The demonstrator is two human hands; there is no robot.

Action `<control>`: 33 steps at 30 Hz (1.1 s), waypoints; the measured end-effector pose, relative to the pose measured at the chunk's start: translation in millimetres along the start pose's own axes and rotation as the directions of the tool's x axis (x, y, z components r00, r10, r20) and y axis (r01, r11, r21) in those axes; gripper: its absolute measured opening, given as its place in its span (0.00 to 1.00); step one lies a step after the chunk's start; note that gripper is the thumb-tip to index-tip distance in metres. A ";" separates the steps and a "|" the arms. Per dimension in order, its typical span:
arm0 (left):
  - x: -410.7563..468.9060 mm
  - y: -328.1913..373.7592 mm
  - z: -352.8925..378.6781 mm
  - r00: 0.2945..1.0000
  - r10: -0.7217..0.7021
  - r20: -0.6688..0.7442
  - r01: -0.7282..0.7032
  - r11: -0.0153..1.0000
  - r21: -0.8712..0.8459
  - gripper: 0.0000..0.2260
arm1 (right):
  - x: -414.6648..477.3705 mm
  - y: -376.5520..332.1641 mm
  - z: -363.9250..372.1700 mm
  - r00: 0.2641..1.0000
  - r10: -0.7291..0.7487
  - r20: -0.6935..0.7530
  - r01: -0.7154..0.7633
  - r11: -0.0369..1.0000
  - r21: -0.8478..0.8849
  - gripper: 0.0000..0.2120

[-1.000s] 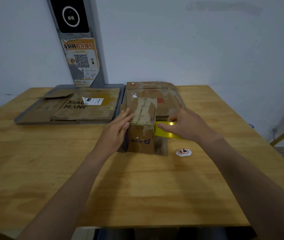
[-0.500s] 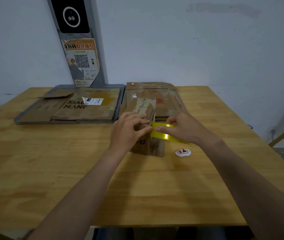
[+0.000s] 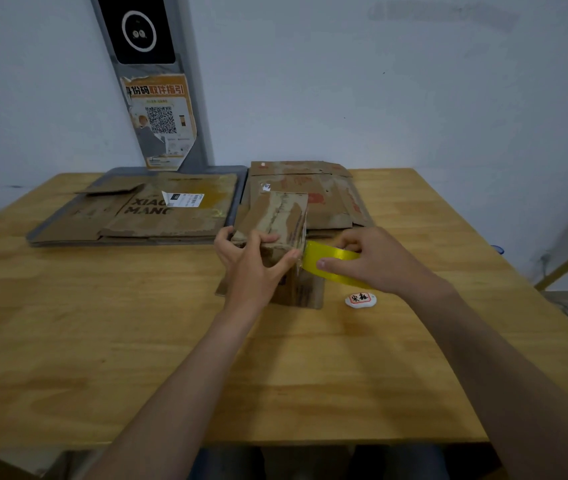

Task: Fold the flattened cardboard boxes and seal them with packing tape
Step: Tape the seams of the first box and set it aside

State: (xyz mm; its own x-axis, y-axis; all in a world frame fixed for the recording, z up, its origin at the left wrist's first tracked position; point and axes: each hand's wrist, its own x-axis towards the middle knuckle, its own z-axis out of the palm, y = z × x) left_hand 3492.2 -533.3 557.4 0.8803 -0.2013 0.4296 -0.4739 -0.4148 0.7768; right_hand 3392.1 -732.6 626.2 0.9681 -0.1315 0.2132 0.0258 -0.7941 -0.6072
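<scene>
Pale wooden bench (image 3: 102, 341) fills most of the view and carries everything, set against a plain light wall. A grey upright post (image 3: 203, 133) stands at the bench's far edge, bearing a black panel with a white ring (image 3: 138, 29) and, below it, a torn orange-and-white poster with a QR code (image 3: 161, 123).

On the far left of the bench lies a flat grey tray (image 3: 33, 239) holding a large flattened brown cardboard box with dark lettering and a white label (image 3: 158, 216). Just right of the tray, a second stack of flattened brown cardboard with red print (image 3: 331, 202) lies near the back edge.

In front of that stack, about mid-bench, stands the small folded brown cardboard box (image 3: 282, 216), worn and patched with old tape; its top tilts up toward the camera.

The left hand (image 3: 251, 268) grips this box at its near top edge, fingers curled over the top and left side, thumb lying across the near right corner. The right hand (image 3: 379, 261) holds the shiny yellow packing tape (image 3: 327, 261), thumb pressed on its upper face and fingers curled over its far side. The tape's free end meets the box's right edge; the hand hides the rest of it.

Near the box's right foot, apart from it, a small white oval piece with red characters (image 3: 360, 300) lies on the bench, just below the right wrist.
</scene>
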 end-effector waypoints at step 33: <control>2.7 19.4 6.9 0.978 -0.182 -0.100 0.186 0.982 0.034 0.29 | 21.1 -11.1 18.5 0.993 0.089 -0.071 -0.106 0.953 -0.284 0.34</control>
State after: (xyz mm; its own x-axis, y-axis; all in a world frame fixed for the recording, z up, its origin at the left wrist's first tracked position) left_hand 3485.5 -548.1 570.5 0.9451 -0.0330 0.3250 -0.3010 -0.4745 0.8272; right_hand 3416.8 -715.6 623.3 0.9464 -0.2435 0.2122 -0.1484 -0.9114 -0.3838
